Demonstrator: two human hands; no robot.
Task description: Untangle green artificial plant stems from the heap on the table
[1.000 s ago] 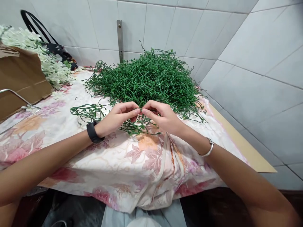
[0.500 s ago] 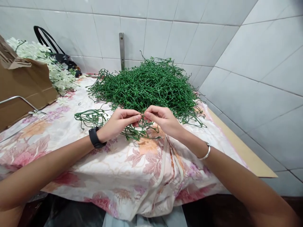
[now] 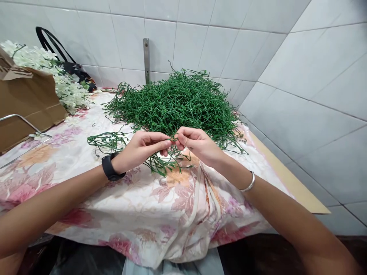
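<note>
My left hand (image 3: 143, 148), with a black band at its wrist, pinches a thin green stem (image 3: 173, 139) between thumb and fingers. Close against its fingertips, my right hand (image 3: 197, 144) pinches the same small green piece; a silver bangle is on that wrist. A small bunch of green stems (image 3: 107, 141) lies on the flowered cloth, passing behind my left hand and showing again at its lower right (image 3: 162, 163). Just beyond both hands rises a large tangled heap of green stems (image 3: 180, 103). The exact tips of the held piece are partly hidden by my fingers.
At the left stand a torn cardboard box (image 3: 31, 103) and a bent metal wire (image 3: 21, 116), with white artificial flowers (image 3: 69, 89) and a dark bag (image 3: 75, 70) behind. The flowered cloth (image 3: 120, 206) covers the table. A tiled wall (image 3: 195, 42) closes the back and right.
Both hands stay pinched together, with small shifts of the fingers around the green piece. The view has shifted slightly, so the surroundings sit a little further left.
</note>
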